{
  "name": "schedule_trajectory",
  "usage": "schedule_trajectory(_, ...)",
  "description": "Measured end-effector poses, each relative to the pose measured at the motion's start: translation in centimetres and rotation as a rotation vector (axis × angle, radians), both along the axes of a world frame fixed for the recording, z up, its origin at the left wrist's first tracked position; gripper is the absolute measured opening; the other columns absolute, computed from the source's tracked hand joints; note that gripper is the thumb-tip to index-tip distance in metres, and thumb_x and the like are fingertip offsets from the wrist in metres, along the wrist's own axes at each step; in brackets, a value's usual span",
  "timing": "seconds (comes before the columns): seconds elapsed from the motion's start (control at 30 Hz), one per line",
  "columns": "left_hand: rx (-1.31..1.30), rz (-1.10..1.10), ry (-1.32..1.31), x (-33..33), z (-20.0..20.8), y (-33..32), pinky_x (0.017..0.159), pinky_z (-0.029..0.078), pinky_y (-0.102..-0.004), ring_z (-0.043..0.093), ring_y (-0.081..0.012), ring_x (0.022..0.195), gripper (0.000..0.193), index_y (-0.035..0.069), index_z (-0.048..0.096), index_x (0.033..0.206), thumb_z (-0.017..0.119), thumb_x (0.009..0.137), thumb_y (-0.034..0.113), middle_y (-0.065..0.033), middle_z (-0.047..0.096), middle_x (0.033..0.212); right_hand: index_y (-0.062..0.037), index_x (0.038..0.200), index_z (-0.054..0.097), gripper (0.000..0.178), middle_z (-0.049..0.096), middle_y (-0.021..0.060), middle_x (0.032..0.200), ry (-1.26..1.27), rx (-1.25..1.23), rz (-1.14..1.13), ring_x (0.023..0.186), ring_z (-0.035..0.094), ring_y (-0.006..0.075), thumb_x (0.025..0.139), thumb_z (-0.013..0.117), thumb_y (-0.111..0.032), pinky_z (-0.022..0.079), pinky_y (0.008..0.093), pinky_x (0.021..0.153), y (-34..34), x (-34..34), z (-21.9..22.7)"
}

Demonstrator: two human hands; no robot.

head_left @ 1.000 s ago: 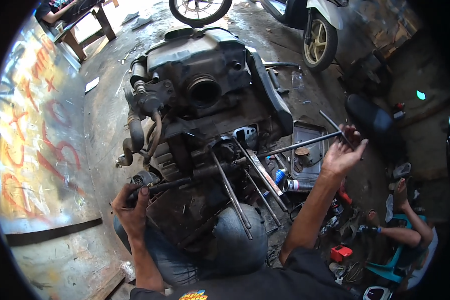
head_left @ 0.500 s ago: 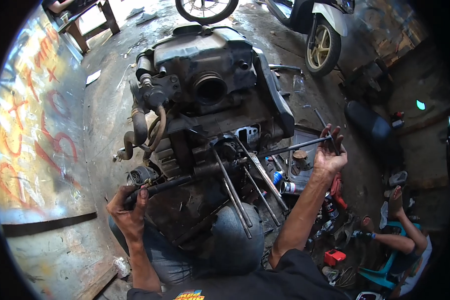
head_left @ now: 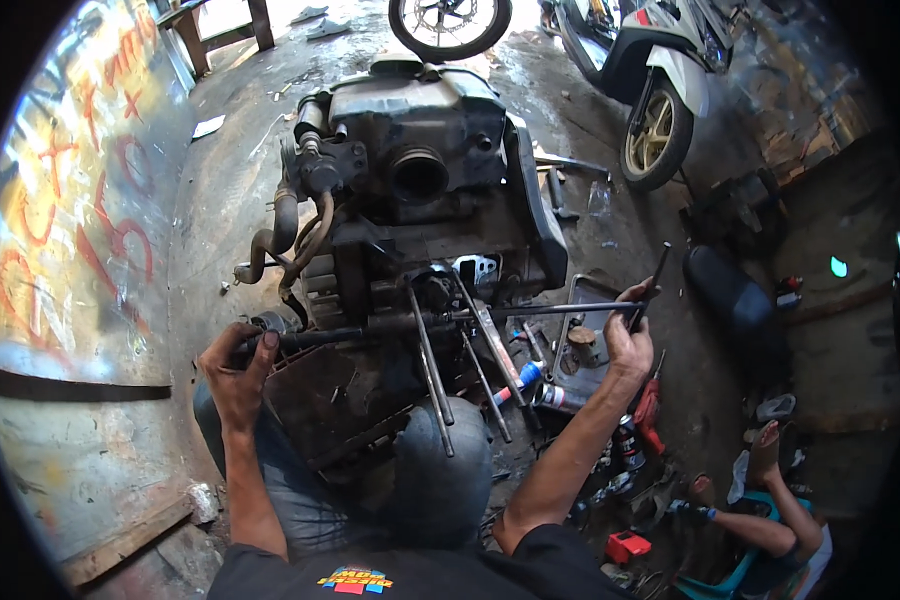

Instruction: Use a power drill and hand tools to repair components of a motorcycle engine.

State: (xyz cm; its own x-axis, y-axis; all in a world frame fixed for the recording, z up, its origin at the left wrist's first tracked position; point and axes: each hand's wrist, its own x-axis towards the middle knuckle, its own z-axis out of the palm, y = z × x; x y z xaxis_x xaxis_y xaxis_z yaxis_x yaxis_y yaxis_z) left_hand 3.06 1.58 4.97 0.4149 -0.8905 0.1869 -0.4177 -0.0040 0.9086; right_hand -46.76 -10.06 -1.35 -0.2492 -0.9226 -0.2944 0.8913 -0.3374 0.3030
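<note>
A black, greasy engine (head_left: 410, 120) stands before me, with a round intake opening in its upper part. Several long metal studs (head_left: 432, 372) stick out of its near side toward me. My left hand (head_left: 238, 368) is closed round the end of a thick dark bar (head_left: 320, 340), which runs right to the engine's near side. On the right, my right hand (head_left: 628, 338) has its fingers curled at the crossbar of a long T-handle wrench (head_left: 560, 309). The wrench's thin shaft reaches left to the studs, roughly in line with the bar. Where the two end is hidden among the engine parts.
A grey tray (head_left: 595, 375) with parts, a spray can (head_left: 627, 442) and a red tool (head_left: 649, 415) lie right of the engine. Another person's bare legs (head_left: 765, 525) show at lower right. A white scooter (head_left: 660, 110) stands behind, and a painted wall (head_left: 90, 240) lies left.
The wrench's crossbar has turned, its upper end now leaning right, and my right fingers have curled in at it. My left hand stays on the bar. The whole view has shifted.
</note>
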Motion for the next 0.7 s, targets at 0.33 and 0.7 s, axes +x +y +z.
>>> schedule_trajectory(0.33, -0.022, 0.011, -0.067, 0.1, -0.4, 0.4, 0.054, 0.041, -0.0221, 0.053, -0.0047, 0.059, 0.021, -0.002, 0.065, 0.079, 0.077, 0.082, 0.015, -0.0005, 0.058, 0.062, -0.0049, 0.099, 0.068, 0.033, 0.076, 0.0087, 0.089, -0.092, 0.059, 0.192, 0.070, 0.071, 0.0143, 0.102, 0.036, -0.009, 0.033, 0.0258, 0.047, -2.5, 0.1, 2.5)
schedule_trajectory(0.7, 0.068, -0.007, -0.018, 0.3, -0.1, 0.0, 0.055, 0.044, -0.0226, 0.057, -0.0059, 0.060, 0.026, -0.003, 0.066, 0.081, 0.077, 0.082, 0.020, -0.0025, 0.061, 0.062, 0.0007, 0.106, 0.045, 0.015, 0.055, 0.0000, 0.069, 0.579, -0.028, 0.917, 0.057, 0.050, 0.0096, 0.103, 0.046, -0.014, 0.044, 0.0276, 0.066, -4.7, -2.7, 6.1)
